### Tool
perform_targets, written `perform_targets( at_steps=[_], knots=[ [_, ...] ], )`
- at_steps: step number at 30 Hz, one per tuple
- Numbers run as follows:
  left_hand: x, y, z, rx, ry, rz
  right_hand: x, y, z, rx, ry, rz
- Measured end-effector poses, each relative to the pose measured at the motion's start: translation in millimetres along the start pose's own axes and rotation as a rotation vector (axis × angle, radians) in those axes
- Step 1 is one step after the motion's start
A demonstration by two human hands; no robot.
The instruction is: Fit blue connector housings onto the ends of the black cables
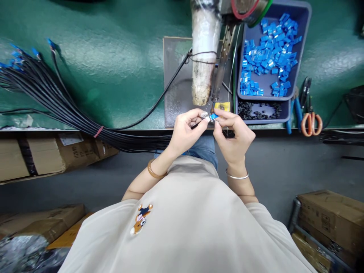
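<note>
Just below the tip of a soldering iron (220, 72), my two hands meet at the bench edge. My left hand (189, 131) is closed in a pinch on a cable end, with whitish, silvery material (206, 116) at the fingertips. Between the thumb and fingers of my right hand (234, 132) is a small blue connector (214, 116), touching or nearly touching that end. The fingers partly hide how the two parts join. A yellow piece (222, 106) lies right behind my right fingers. Black cables (136, 142) run in from the left toward my left hand.
A bin (305, 38) of blue connectors stands at the right, above a tray (263, 121) of small black parts. Beside them lie orange-handled scissors (312, 123) and blue-handled pliers (297, 112). A white, scorched tube (203, 72) hangs over a dark board (178, 83). Cardboard boxes (45, 155) sit below.
</note>
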State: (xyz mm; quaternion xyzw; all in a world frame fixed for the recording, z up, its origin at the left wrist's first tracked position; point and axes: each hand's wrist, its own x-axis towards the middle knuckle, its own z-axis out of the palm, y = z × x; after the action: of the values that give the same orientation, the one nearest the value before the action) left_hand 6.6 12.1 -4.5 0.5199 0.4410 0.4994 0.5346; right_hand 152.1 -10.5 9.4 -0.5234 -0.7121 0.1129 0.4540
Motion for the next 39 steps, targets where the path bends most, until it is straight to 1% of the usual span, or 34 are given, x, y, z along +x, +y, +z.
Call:
perform_targets(
  at_steps=[2,4,9,15,24,27,30,33,36,39],
  knots=[
    [1,2,-0.4,-0.015,-0.015,0.005,1,0,0,0.033,-0.014,0.046],
    [1,3,-0.8,-0.028,-0.028,0.015,2,1,-1,0.05,-0.026,0.062],
    [3,2,-0.6,-0.018,-0.004,0.049,5,1,0,0.039,-0.019,0.015],
    [4,-1,0.4,0.034,0.035,0.046,7,2,2,0.018,-0.009,0.021],
    [3,2,1.5,0.072,0.077,0.11,10,0,1,-0.032,0.0,-0.036],
    [2,0,0.2,0.085,0.058,0.083,7,1,1,-0.027,-0.012,-0.05],
    [1,-2,-0.7,0.094,0.022,0.049,4,3,1,-0.036,-0.018,-0.098],
    [0,-1,-0.4,0.082,0.006,0.046,4,3,1,-0.062,-0.011,-0.134],
    [-2,0,-0.9,0.074,0.012,0.034,4,3,0,-0.06,0.005,-0.101],
    [-5,0,-3.5,0.063,-0.004,0.029,5,4,0,-0.002,0.004,0.02]
  ],
)
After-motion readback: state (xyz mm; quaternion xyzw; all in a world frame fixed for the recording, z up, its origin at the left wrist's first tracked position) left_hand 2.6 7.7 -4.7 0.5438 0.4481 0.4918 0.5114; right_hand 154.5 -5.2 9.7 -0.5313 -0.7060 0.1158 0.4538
